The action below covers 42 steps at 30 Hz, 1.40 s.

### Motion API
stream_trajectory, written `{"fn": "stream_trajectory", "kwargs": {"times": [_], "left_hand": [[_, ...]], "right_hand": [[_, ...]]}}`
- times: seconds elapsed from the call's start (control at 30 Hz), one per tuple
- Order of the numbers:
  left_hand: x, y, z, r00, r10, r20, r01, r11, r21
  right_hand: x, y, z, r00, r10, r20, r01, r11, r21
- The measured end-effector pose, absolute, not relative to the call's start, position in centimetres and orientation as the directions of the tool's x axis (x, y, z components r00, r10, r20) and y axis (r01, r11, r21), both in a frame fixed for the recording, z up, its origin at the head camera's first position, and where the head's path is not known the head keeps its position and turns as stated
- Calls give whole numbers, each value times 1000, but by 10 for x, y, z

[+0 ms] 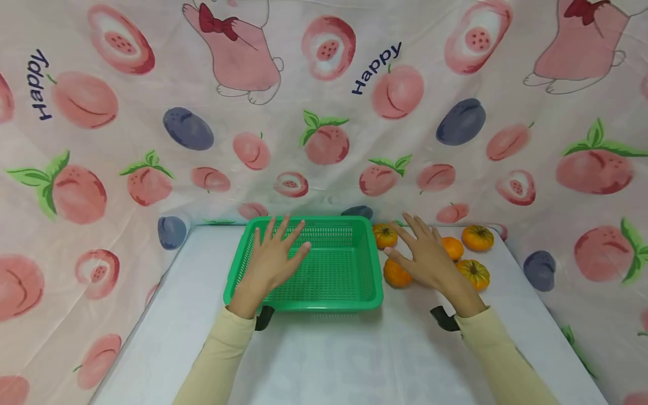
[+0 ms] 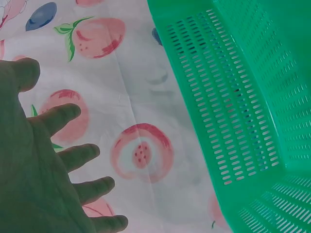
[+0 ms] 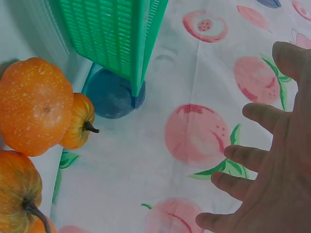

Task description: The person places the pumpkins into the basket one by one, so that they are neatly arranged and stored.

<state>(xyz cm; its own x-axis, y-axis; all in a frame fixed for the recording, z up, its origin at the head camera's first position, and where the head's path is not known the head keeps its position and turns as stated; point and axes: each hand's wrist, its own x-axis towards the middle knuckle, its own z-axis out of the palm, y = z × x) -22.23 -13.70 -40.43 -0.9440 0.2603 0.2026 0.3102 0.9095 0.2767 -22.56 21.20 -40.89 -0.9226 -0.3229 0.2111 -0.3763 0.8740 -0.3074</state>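
Note:
An open green plastic basket (image 1: 304, 306) with slotted walls stands on the white table, and nothing lies inside it. My left hand (image 1: 273, 261) hovers over the basket's left part, fingers spread and holding nothing. To the right of the basket, my right hand (image 1: 427, 256) is held above several small orange pumpkins, its fingers also spread. One pumpkin (image 1: 396, 274) sits close by the basket's right wall and another (image 1: 385, 236) is behind it. A ribbed pumpkin (image 1: 475, 274) lies right of that hand. In the right wrist view a smooth, speckled pumpkin (image 3: 34, 107) shows its rounded underside.
Farther back on the right are a flattened pumpkin (image 1: 478, 238) and a smaller orange one (image 1: 452, 248). A fruit-printed cloth (image 1: 283, 124) hangs behind and around the white table (image 1: 314, 365). Dark straps (image 1: 445, 319) show at both wrists.

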Motion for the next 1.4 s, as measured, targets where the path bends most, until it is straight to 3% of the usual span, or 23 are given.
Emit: {"fn": "stream_trajectory", "kwargs": {"times": [0.23, 0.8, 1.4], "left_hand": [[-216, -147, -408, -937, 249, 245, 310, 916, 255], [-207, -167, -412, -950, 188, 251, 268, 901, 340], [-197, -190, -436, -929, 122, 348, 259, 887, 382]], "right_hand": [[-221, 217, -414, -924, -299, 240, -368, 865, -340], [-211, 234, -424, -911, -251, 327, -370, 848, -380], [-203, 253, -445, -909, -194, 370, -346, 847, -404]]}}
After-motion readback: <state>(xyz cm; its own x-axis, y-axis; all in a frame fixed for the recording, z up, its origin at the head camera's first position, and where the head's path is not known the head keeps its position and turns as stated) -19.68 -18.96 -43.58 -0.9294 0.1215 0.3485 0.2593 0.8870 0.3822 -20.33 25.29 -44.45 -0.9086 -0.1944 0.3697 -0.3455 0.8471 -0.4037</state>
